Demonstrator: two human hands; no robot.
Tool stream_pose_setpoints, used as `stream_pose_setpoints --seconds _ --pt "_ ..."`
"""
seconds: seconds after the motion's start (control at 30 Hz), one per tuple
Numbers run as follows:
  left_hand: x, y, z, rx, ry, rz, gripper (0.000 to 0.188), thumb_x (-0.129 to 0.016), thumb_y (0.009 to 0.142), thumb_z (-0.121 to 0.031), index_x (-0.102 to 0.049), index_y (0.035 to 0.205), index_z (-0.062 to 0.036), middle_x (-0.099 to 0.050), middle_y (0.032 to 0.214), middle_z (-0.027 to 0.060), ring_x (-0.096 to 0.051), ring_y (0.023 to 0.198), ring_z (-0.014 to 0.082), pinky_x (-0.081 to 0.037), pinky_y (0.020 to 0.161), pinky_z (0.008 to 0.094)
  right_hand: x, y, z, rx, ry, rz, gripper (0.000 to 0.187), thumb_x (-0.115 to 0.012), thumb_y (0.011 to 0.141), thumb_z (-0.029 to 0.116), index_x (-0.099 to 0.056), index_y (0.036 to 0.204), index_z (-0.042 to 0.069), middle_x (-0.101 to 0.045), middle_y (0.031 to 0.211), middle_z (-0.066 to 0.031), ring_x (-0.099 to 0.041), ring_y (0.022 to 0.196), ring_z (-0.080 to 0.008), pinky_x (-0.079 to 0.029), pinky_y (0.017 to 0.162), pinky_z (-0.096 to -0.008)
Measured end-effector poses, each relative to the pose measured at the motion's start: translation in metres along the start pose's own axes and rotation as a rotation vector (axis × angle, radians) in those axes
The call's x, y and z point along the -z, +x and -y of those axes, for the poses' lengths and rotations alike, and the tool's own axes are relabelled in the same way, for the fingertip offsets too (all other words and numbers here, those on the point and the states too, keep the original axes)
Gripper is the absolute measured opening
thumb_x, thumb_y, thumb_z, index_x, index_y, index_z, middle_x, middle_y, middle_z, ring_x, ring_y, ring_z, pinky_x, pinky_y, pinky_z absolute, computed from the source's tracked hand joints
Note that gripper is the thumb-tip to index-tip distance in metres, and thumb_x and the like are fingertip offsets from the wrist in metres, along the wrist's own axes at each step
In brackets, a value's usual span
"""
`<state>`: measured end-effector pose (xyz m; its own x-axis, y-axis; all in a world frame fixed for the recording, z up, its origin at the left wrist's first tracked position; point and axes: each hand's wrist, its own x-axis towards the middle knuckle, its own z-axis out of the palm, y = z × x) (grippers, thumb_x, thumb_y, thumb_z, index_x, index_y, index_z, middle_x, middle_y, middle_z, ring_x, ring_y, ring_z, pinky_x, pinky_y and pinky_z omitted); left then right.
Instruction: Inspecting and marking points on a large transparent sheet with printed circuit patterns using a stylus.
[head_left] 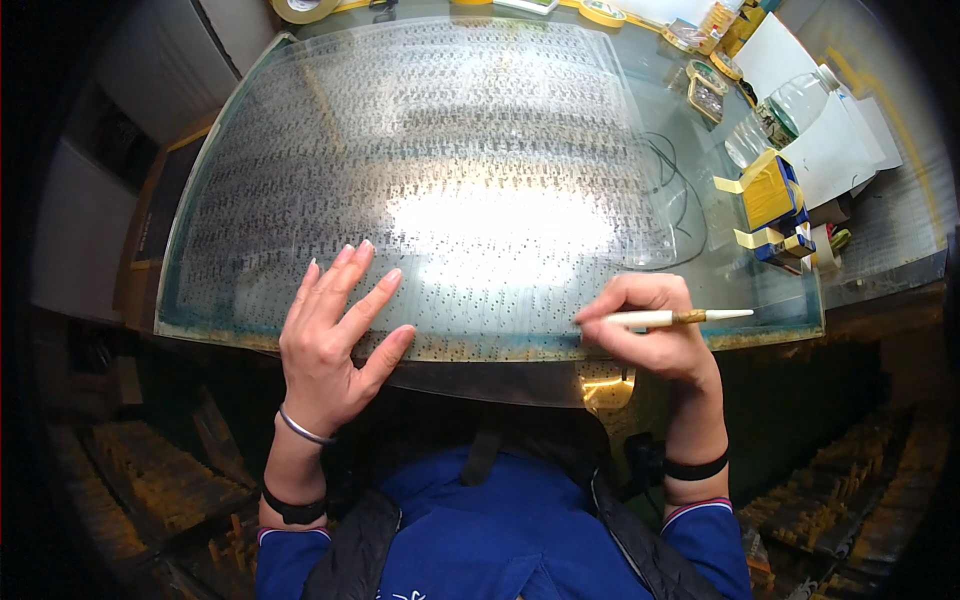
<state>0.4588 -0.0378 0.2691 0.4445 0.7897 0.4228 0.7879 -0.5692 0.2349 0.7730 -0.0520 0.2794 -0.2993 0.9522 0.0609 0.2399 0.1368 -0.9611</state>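
A large transparent film sheet (pixel 330 150) covered with rows of small dark marks lies over the glass tabletop. Toward its near left part, my left hand (pixel 335 345) rests with fingers spread, and nothing is in it. At the near right, my right hand (pixel 645 325) pinches a slim white pen-like tool (pixel 645 319) with a gold-brown band, its tapered end pointing right. The fingers cover much of the working end, so whether it is a brush or a pen is unclear. That end is low over the dotted surface, close to the front edge.
On the right stand a blue tape dispenser (pixel 775 195) with yellow tape and a clear plastic bottle (pixel 780 115) over white paper (pixel 835 150). Tape rolls (pixel 602 12) line the far edge. A thin dark cable (pixel 683 190) curls beside the sheet. The glass tabletop (pixel 770 315) ends just before my body.
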Motion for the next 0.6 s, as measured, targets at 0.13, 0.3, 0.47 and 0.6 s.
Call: stream_pose_setpoints --seconds 0.13,0.3,0.47,0.6 --pt "0.000 0.000 -0.001 0.008 -0.007 0.028 0.043 -0.064 0.084 -0.034 -0.063 0.118 -0.0089 -0.052 0.132 0.0168 -0.048 0.125 0.0340 -0.031 0.106 0.0500 -0.010 0.004 0.004 -0.116 0.060 -0.318 0.011 -0.066 0.081 0.003 -0.068 0.090 -0.004 -0.066 0.075 -0.0036 -0.057 0.068 -0.0045 -0.043 0.058 -0.0184" --pt "0.001 0.001 -0.001 -0.002 0.002 0.007 0.043 -0.068 0.080 -0.031 -0.064 0.117 -0.0112 -0.053 0.131 0.0157 -0.050 0.122 0.0330 -0.033 0.104 0.0489 -0.007 0.003 -0.004 -0.013 -0.083 -0.242 0.009 -0.068 0.079 0.004 -0.068 0.085 -0.003 -0.065 0.071 -0.0034 -0.057 0.063 -0.0044 -0.042 0.054 -0.0185" --pt "0.001 0.001 0.000 -0.003 0.004 0.005 0.043 -0.068 0.080 -0.032 -0.064 0.117 -0.0111 -0.053 0.131 0.0158 -0.050 0.122 0.0330 -0.033 0.104 0.0492 0.001 0.001 -0.004 0.035 -0.055 -0.059 0.007 -0.069 0.077 0.004 -0.069 0.080 -0.001 -0.063 0.068 -0.0019 -0.056 0.062 -0.0043 -0.042 0.053 -0.0185" --pt "0.001 0.001 -0.002 0.000 0.007 0.008 0.043 -0.068 0.080 -0.032 -0.064 0.117 -0.0110 -0.053 0.130 0.0159 -0.050 0.122 0.0329 -0.033 0.104 0.0493 -0.011 0.005 0.000 -0.080 0.002 -0.320 0.010 -0.069 0.080 0.005 -0.068 0.088 -0.002 -0.064 0.071 -0.0020 -0.055 0.064 -0.0035 -0.041 0.055 -0.0179"
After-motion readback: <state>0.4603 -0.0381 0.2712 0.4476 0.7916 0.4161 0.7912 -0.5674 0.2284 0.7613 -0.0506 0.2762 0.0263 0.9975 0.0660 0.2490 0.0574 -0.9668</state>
